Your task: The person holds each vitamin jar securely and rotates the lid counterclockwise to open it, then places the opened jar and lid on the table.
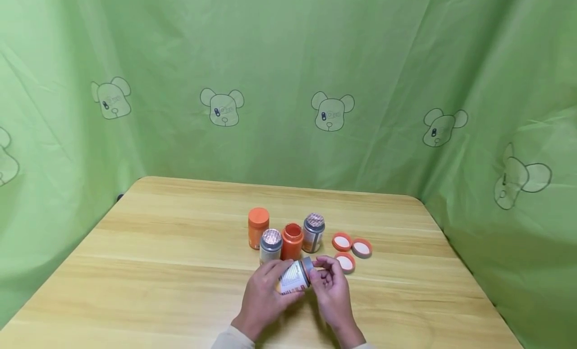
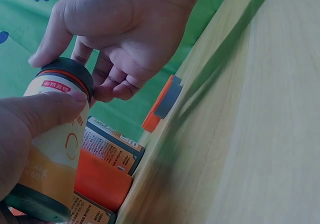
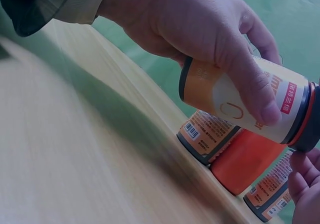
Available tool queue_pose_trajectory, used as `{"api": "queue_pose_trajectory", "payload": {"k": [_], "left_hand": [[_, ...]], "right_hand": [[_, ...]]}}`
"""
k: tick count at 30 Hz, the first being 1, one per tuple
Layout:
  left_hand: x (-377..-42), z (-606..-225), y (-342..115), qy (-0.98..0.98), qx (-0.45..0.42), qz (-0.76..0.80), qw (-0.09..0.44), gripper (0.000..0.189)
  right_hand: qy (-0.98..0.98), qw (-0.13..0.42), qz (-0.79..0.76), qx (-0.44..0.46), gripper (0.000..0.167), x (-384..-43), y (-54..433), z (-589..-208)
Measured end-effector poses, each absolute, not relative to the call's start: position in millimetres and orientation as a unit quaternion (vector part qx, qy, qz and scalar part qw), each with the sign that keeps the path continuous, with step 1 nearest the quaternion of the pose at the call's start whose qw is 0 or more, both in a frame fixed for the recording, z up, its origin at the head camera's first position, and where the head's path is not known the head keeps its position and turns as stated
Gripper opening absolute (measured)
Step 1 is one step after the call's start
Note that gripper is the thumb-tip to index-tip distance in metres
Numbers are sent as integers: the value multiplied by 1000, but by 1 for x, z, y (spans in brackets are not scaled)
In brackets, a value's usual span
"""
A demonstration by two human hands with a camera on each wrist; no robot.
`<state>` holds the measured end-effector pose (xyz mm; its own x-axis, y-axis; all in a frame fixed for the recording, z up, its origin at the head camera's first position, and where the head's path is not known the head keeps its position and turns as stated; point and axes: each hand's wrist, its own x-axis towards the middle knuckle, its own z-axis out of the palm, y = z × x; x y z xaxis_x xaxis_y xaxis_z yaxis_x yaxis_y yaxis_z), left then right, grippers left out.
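Note:
My left hand [image 1: 263, 295] grips a white and orange supplement bottle [image 1: 292, 279] round its body, tilted above the table. A dark grey cap [image 2: 67, 70] is on the bottle's neck, with an orange ring below it. In the head view, my right hand [image 1: 332, 289] pinches that cap [image 1: 308, 266] between thumb and fingers. Behind the hands stand two grey bottles topped with silver foil, one nearer [image 1: 271, 244] and one farther right [image 1: 313, 234]. Between them is an uncapped orange bottle [image 1: 293, 241]. An orange bottle with its lid on [image 1: 259, 228] stands at the left.
Right of the bottles, three lids lie with their white insides up: one at the back [image 1: 341, 242], one at the right [image 1: 362, 248], one nearest my right hand [image 1: 345, 262]. The wooden table [image 1: 158, 259] is enclosed by a green curtain [image 1: 279, 153] with bear outlines.

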<state>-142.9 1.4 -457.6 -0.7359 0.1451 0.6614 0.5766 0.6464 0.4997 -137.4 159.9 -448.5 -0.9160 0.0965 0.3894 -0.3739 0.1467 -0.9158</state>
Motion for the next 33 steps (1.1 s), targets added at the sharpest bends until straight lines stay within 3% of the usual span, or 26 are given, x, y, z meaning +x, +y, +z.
{"api": "queue_pose_trajectory", "payload": {"k": [15,25,33], "left_hand": [[-143,-456,3,-856,-210,-373,291,60],[-142,-456,1,-862,-199,-367,289,59],[-142,-457,1,-862,-204,-362,292,61]], "right_hand": [[-730,203,643,112,24,-139,162,-448],[-727,172,659,88,29,-139,162,-446],[-743,186,635,102,26,-138,163,-449]]}}
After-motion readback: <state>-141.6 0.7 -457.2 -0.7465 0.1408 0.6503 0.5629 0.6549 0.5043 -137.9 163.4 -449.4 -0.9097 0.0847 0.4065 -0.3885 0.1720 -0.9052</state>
